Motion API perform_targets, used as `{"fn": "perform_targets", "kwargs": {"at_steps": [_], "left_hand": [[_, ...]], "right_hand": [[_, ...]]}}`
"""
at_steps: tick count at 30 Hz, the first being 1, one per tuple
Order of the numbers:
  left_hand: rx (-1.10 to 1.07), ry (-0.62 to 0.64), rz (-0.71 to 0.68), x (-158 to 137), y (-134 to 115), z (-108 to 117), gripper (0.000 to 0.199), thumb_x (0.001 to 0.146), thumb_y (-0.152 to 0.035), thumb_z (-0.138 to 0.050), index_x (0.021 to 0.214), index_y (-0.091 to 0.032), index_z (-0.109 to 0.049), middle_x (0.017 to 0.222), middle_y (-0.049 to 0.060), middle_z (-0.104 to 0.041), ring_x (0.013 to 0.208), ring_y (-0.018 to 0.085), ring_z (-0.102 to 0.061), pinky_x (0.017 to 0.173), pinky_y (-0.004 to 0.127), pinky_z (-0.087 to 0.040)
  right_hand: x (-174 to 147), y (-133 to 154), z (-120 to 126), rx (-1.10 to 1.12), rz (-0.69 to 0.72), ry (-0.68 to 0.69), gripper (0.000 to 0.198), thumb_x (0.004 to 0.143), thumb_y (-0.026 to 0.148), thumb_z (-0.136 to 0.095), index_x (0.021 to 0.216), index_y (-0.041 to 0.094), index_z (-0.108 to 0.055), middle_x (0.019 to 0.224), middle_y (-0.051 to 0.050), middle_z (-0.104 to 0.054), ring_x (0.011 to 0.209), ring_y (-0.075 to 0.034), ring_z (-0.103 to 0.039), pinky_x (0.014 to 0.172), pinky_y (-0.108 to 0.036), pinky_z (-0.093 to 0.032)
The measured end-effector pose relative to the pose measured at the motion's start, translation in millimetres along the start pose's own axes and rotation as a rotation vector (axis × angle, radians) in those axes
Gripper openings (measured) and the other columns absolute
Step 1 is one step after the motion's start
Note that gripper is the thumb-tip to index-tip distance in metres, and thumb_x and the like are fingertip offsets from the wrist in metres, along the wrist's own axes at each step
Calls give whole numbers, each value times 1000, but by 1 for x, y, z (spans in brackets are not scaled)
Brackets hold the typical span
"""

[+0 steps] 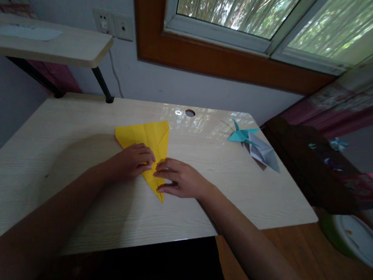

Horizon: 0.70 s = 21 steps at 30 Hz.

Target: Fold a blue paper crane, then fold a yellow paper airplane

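A sheet of yellow paper (141,132), folded into a triangle with crease lines across it, lies on the pale wooden table (179,218). My left hand (135,161) rests on its middle, fingers curled, with the tips drawn together over the paper; whether they pinch a layer is hidden. From the right side, my right hand (179,177) reaches to the paper's right edge. Its fingers are spread apart, the tips touching the yellow surface near the lower corner.
At the table's back right sit a teal folded paper figure (241,135) and a grey-white folded paper piece (264,152). A raised shelf (50,52) stands at the back left. Beside the table's right corner is a green-and-white round bin (357,240). A cable hole (190,113) pierces the tabletop.
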<state>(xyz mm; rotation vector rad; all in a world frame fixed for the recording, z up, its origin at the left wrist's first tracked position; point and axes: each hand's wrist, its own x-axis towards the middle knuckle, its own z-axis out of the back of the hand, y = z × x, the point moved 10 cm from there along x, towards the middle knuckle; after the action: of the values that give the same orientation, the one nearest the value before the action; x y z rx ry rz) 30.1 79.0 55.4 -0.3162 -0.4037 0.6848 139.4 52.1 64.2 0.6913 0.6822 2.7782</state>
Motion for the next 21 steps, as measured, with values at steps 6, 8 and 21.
{"fn": "perform_targets", "kwargs": {"at_steps": [6, 8, 21], "left_hand": [[-25, -8, -35, -5, 1, 4, 8, 97, -26, -58, 100, -21, -63, 99, 6, -70, 94, 22, -62, 88, 39, -46], [-36, -11, -30, -5, 0, 6, 8, 97, -26, -57, 98, -21, -64, 97, 6, -70, 92, 22, -63, 87, 38, -46], [-90, 50, -66, -10, -16, 16, 10, 93, -20, -59, 100, -22, -66, 94, 4, -72, 91, 21, -66, 85, 36, -48]], "right_hand": [[-1, -2, -4, -67, -18, 2, 53, 93, 48, -66, 132, 13, -61, 124, -19, -64, 123, -28, -59, 101, -47, -55], [-1, -2, -5, -94, -16, 5, 52, 94, 48, -65, 133, 14, -61, 126, -19, -63, 125, -29, -58, 102, -49, -54], [0, 0, -9, -182, -18, 42, 54, 96, 52, -60, 135, 15, -60, 126, -17, -60, 123, -29, -56, 103, -49, -51]]}}
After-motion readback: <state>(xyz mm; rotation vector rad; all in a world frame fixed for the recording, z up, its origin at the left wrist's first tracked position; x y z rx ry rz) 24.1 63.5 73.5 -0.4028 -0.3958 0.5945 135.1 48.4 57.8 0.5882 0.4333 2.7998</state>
